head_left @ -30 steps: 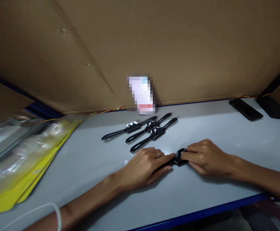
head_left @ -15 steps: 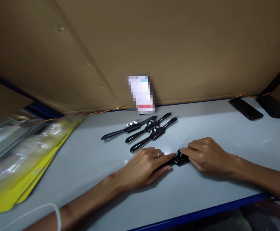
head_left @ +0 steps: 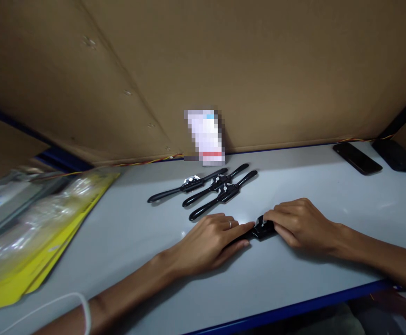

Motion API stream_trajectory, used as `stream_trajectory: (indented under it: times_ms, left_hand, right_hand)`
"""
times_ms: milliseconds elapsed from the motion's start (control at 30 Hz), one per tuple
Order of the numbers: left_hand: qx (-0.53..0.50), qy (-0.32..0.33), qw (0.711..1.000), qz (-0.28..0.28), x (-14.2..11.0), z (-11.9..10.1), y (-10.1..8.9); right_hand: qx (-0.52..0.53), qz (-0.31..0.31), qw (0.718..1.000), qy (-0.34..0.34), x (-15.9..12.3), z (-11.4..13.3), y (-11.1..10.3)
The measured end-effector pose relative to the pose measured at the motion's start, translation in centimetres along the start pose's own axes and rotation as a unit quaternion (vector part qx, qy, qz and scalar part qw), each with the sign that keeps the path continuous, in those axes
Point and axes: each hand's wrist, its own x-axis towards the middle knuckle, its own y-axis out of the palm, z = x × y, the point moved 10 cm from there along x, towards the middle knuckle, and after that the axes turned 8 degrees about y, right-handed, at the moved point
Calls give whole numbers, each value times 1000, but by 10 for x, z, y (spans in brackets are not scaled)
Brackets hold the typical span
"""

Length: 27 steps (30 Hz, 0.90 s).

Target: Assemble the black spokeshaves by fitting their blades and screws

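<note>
A black two-handled tool (head_left: 260,230) lies on the pale grey table (head_left: 293,186) between my hands, and only its middle shows. My left hand (head_left: 209,242) rests over its left handle with fingers lying along it and closed round it. My right hand (head_left: 298,223) covers its right handle, fingertips pinched at the tool's centre. Three more black tools of the same kind (head_left: 220,188) lie side by side just beyond my hands.
Yellow-backed clear plastic packages (head_left: 38,232) are piled at the left. A blurred white card (head_left: 206,137) leans against the brown cardboard wall (head_left: 223,70). A dark phone (head_left: 356,158) and another black object (head_left: 394,156) lie at the far right. The table's blue front edge (head_left: 293,309) is near me.
My right fingertips shifted slightly on the centre of the tool. The left hand and the three other tools stayed in place.
</note>
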Motion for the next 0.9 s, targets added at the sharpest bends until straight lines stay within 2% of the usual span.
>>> stream_trajectory:
  times_ms: [200,400,567,700,833,900]
  left_hand:
    - [0,2,1000,-1,-1,0,1]
    - [-2,-2,1000,6,-1,1,1]
    - [-4,0,1000,7,-1,1,1]
    - [0,-1,1000,8,-1,1,1]
    - [-2,-1,1000,5,-1,1,1]
    - [-2,-1,1000,5,-1,1,1]
  right_hand:
    - [4,30,999,-33,0,8,5]
    - [-42,3,999,10,0,-3,1]
    - [-22,33,999,-24,-1,5,5]
    - [-38,12,999,16,1,-3,1]
    - [-3,40,999,-27,-1,6,5]
    - [-8,41,999,-28,-1,6,6]
